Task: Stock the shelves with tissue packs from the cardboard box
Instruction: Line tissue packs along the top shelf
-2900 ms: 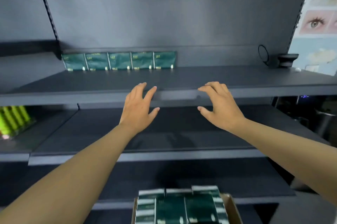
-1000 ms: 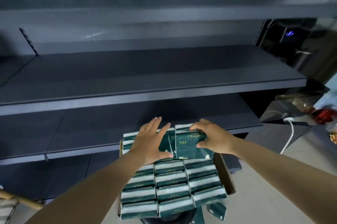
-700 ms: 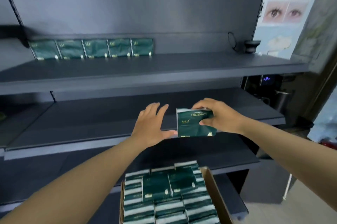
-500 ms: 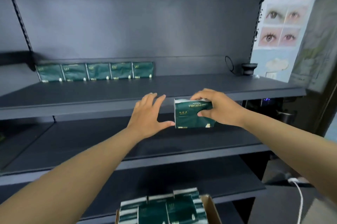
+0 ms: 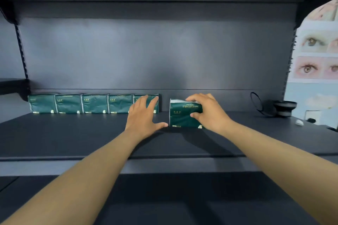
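At centre frame a green tissue pack (image 5: 182, 115) is gripped by the right hand (image 5: 210, 113) on the shelf (image 5: 73, 138); the left hand (image 5: 144, 115) is spread flat. Behind, the row of packs (image 5: 82, 104) could be toppled if nudged.

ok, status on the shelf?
Right hand grips pack, on shelf. Left hand open beside it. Gap to row clear.

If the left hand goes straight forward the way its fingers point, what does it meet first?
Probably the rightmost tissue pack of the row at the shelf's back; the left hand overlaps it already, though depth is unclear.
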{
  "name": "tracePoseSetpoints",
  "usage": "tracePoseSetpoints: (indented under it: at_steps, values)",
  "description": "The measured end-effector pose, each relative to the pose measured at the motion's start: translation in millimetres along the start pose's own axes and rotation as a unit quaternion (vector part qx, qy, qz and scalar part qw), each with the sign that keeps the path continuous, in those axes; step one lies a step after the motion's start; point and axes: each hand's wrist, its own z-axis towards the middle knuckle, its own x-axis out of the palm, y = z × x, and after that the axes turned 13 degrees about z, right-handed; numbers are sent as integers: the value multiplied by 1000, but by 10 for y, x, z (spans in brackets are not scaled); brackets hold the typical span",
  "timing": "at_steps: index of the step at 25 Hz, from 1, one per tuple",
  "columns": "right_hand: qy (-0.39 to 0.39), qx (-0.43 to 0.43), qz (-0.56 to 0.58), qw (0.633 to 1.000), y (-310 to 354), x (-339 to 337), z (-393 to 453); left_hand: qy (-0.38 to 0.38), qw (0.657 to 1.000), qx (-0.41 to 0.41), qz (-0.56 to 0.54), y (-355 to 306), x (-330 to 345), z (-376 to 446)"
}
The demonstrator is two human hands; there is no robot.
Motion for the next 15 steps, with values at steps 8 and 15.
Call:
tracePoseSetpoints:
  at_steps: [8, 15]
  values:
    - [6, -22, -98, 995, -1039, 834, 1089, 26, 997, -30, 72, 124, 1003, 737]
    - [-46, -65, -103, 992, -1407, 1169, 1389, -11, 996, -12, 91, 250, 1456, 1217]
